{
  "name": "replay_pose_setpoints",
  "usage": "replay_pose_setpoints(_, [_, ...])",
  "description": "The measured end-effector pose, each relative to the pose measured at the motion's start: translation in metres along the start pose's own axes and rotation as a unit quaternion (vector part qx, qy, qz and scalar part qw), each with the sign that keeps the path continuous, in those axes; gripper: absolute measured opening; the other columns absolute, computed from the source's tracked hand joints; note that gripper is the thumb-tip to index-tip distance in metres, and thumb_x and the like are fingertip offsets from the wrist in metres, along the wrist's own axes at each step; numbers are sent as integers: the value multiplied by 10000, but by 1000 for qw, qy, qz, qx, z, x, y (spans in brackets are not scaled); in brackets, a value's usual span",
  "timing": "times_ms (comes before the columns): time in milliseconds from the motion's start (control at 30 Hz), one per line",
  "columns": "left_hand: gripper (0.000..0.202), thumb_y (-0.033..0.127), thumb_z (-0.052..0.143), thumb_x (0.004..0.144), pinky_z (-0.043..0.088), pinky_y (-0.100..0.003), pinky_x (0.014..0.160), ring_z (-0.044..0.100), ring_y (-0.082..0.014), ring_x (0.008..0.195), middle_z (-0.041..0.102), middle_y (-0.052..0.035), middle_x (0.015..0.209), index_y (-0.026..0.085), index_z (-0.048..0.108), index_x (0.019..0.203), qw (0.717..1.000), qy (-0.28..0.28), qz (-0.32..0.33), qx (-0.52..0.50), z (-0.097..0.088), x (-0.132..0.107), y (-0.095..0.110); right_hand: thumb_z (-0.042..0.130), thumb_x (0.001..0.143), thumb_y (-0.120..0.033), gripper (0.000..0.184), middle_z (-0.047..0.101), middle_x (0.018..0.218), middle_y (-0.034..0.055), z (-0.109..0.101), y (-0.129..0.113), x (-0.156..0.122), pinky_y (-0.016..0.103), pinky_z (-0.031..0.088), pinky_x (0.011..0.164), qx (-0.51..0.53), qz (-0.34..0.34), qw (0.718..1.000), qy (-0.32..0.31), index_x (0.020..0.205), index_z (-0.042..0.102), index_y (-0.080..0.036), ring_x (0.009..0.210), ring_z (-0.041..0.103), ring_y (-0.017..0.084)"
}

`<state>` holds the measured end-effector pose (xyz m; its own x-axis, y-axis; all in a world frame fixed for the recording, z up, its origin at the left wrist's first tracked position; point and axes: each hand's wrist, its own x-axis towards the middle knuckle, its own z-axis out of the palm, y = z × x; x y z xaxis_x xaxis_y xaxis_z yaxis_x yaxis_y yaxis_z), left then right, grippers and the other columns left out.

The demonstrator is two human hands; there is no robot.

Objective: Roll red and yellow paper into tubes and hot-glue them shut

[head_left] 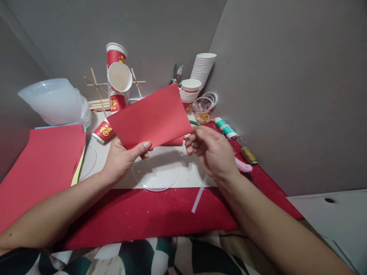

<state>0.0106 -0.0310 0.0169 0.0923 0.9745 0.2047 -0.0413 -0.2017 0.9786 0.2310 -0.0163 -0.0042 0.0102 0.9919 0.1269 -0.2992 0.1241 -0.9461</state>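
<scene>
A folded red paper sheet (150,116) is held up above the table, tilted with its right end higher. My left hand (122,158) grips its lower left edge, thumb on the front. My right hand (210,151) pinches the sheet's lower right corner with closed fingers. Below the sheet a clear round plastic lid (156,173) lies flat on the white table top (189,173). A clear strip (199,196) lies under my right wrist.
A stack of red paper (40,164) lies at the left beside a clear plastic bowl (53,101). Red paper cups (117,76), wooden sticks, a white cup stack (202,67), tape rings, a glue tube (226,128) and a gold spool (249,155) crowd the back. Red cloth (143,214) covers the front edge.
</scene>
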Motion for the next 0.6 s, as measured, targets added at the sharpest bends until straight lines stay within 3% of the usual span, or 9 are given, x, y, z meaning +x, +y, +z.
replay_pose_setpoints(100, [221, 305, 792, 757, 504, -231, 545, 587, -109, 520, 640, 0, 569, 138, 654, 714, 1000, 6, 5, 11, 3, -3, -2, 781, 711, -350, 250, 670, 675, -7, 8, 6, -6, 212, 446, 486, -17, 65, 992, -110, 844, 680, -164, 508, 566, 83])
replay_pose_setpoints(167, [234, 314, 785, 762, 499, -225, 539, 588, -108, 520, 647, -7, 569, 135, 658, 679, 999, 3, 0, 38, 6, -7, -3, 797, 712, -346, 237, 656, 647, -11, 14, 12, -12, 211, 441, 501, -14, 75, 986, -149, 799, 689, -155, 513, 552, 77])
replay_pose_setpoints(267, [250, 319, 783, 757, 481, -212, 503, 577, -104, 510, 646, -11, 567, 132, 662, 642, 997, -6, -4, 77, 12, -13, -2, 805, 714, -346, 229, 614, 553, -23, 23, 18, -20, 206, 416, 494, -15, 74, 987, -145, 724, 694, -146, 485, 524, 72])
replay_pose_setpoints(400, [262, 314, 765, 774, 458, -195, 477, 553, -92, 497, 618, 0, 550, 135, 650, 620, 994, -29, 14, 100, 14, -15, -1, 849, 650, -315, 221, 639, 569, -15, 28, 20, -24, 200, 425, 468, -11, 99, 988, -123, 702, 714, -148, 461, 543, 73])
replay_pose_setpoints(600, [193, 310, 762, 788, 496, -202, 522, 598, -109, 551, 663, -16, 636, 141, 675, 754, 992, -89, -4, 91, 7, -12, -3, 859, 632, -330, 220, 674, 589, -2, 24, 22, -22, 192, 470, 454, 6, 102, 989, -110, 702, 736, -161, 457, 581, 80])
